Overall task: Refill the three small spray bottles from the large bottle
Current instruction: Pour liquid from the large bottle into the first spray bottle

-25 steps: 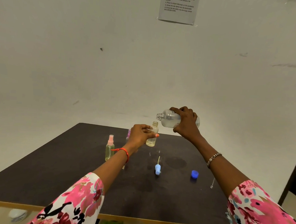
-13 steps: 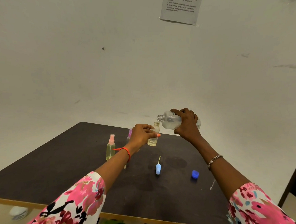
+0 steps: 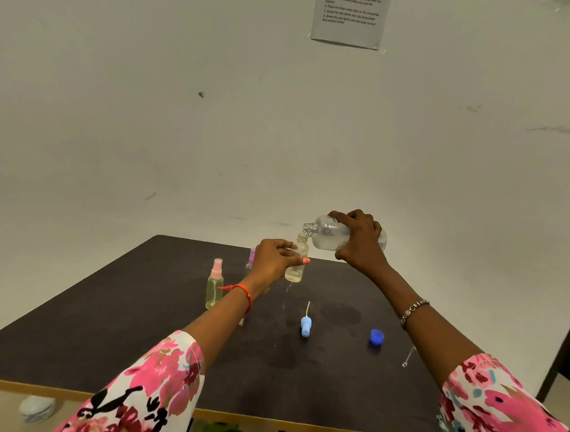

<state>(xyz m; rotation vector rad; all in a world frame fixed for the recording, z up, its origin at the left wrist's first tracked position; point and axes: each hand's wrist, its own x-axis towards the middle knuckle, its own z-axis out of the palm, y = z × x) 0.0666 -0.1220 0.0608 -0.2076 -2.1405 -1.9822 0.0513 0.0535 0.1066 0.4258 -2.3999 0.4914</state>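
My left hand [image 3: 273, 259] grips an uncapped small spray bottle [image 3: 297, 261] above the dark table [image 3: 106, 332]; a little yellowish liquid sits at its bottom. My right hand [image 3: 361, 241] holds the large clear bottle [image 3: 330, 233] tipped on its side, its open neck right over the small bottle's mouth. A small bottle with a pink sprayer [image 3: 214, 284] stands upright to the left. A purple-topped small bottle [image 3: 251, 257] is mostly hidden behind my left hand. A blue sprayer head [image 3: 305, 323] with its tube lies on the table.
A blue cap [image 3: 376, 337] lies on the table at the right, with a thin metal piece [image 3: 407, 357] near the right edge. Damp patches mark the table's middle, and drops fall under the held bottle. A printed sheet [image 3: 352, 16] hangs on the wall.
The large bottle's neck has dropped and moved closer to the small bottle's mouth. Both hands stayed almost where they were.
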